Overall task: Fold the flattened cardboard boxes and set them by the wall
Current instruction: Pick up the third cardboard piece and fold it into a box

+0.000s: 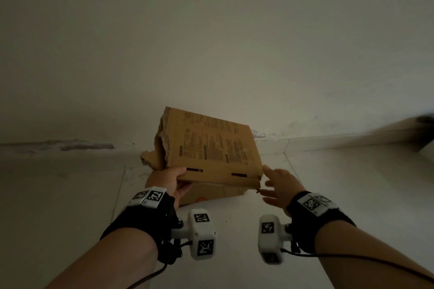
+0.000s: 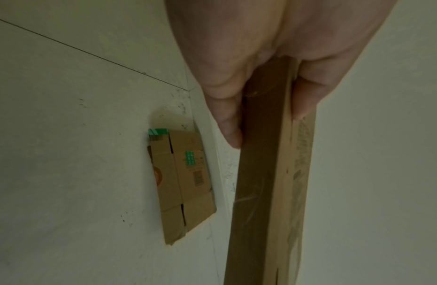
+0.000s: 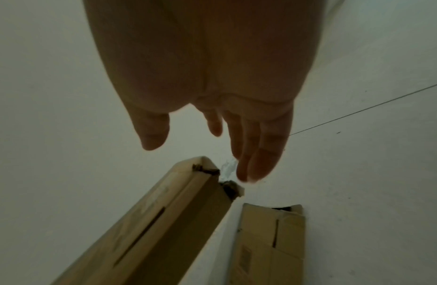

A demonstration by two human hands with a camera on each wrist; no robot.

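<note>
- Left hand (image 1: 172,177): grips near left corner of folded cardboard box (image 1: 211,148), held above floor (image 1: 328,195) by wall (image 1: 211,42).
- Right hand (image 1: 280,186): fingers spread, apparently just off box's right corner.
- Second flattened box (image 2: 185,185): on floor against wall.

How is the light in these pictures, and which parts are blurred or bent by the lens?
Head view: dim, corners darkened, floor-wall line bowed by the wide lens; right hand slightly motion-blurred, print on the held cardboard unreadable. Left wrist view: left hand close and soft, folded box on the floor sharper. Right wrist view: hand in shadow against the bright wall.
</note>
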